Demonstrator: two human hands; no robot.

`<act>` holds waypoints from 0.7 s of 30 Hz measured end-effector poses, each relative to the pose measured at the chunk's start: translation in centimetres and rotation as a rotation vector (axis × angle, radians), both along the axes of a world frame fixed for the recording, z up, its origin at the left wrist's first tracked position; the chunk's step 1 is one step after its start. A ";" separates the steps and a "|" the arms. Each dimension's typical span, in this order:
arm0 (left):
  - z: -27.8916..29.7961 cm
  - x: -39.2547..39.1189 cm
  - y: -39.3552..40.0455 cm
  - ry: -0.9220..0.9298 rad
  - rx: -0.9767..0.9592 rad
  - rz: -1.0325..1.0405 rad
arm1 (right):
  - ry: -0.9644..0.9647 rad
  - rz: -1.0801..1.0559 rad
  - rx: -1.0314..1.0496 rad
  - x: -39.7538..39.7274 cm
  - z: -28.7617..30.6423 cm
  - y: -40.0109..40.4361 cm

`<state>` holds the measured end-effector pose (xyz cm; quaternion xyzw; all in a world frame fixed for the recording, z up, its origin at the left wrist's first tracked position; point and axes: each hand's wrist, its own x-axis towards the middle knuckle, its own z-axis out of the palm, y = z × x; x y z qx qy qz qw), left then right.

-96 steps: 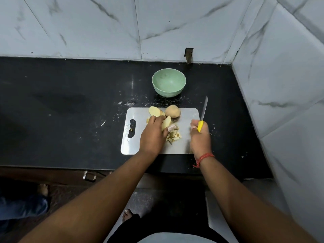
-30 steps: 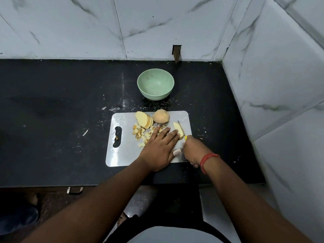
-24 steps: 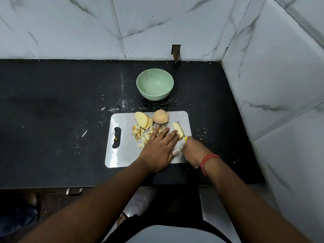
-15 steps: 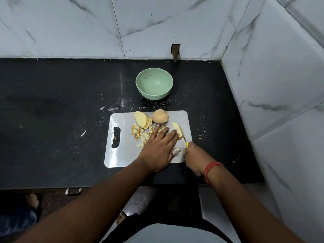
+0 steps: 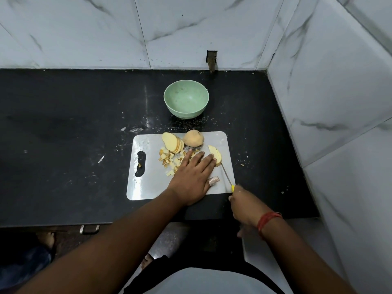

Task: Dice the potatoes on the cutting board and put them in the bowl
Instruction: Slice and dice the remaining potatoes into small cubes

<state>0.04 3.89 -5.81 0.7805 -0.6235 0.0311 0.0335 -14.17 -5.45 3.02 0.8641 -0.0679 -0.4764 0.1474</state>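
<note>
A white cutting board (image 5: 146, 187) lies on the black counter. On it are a stack of potato slices (image 5: 171, 142), an uncut potato piece (image 5: 193, 138), a scatter of diced cubes (image 5: 169, 161) and a cut slice (image 5: 216, 155) at the right. My left hand (image 5: 194, 175) lies flat with straight fingers, its fingertips pressing that slice. My right hand (image 5: 246, 205) grips the yellow handle of a knife (image 5: 226, 175), whose thin blade reaches the slice. An empty green bowl (image 5: 186, 99) stands behind the board.
White marble walls close the counter at the back and on the right (image 5: 331, 102). Crumbs and pale smears dot the counter (image 5: 63, 128) around the board. A metal drawer handle (image 5: 90, 229) shows below the counter's front edge.
My right hand has drawn the knife back toward the counter's front edge, so more blade shows. My left hand stays flat on the slice. Earlier it held a slice up while the knife pointed away.
</note>
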 end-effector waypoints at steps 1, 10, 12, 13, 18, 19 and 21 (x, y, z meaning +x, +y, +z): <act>0.0 0.0 0.0 0.001 0.001 0.000 | -0.088 0.033 0.037 -0.7 0.1 -0.1; 0.0 -0.2 0.4 0.019 -0.033 -0.012 | -0.908 -1.018 0.455 -0.7 0.8 -1.3; 0.0 -0.3 0.6 0.026 -0.064 -0.021 | -0.916 -1.011 0.402 0.5 0.0 -1.5; 0.0 -0.3 0.6 0.030 -0.078 -0.025 | -0.908 -1.005 0.364 1.1 -0.1 -1.5; -0.1 -0.2 0.6 0.030 -0.087 -0.028 | -0.856 -0.955 0.316 2.5 -1.2 -1.4; -0.2 -0.2 0.5 0.025 -0.081 -0.028 | -0.846 -0.945 0.314 2.6 -1.3 -1.3; -0.3 -0.1 0.5 0.020 -0.078 -0.027 | -0.847 -0.920 0.294 2.7 -1.4 -1.2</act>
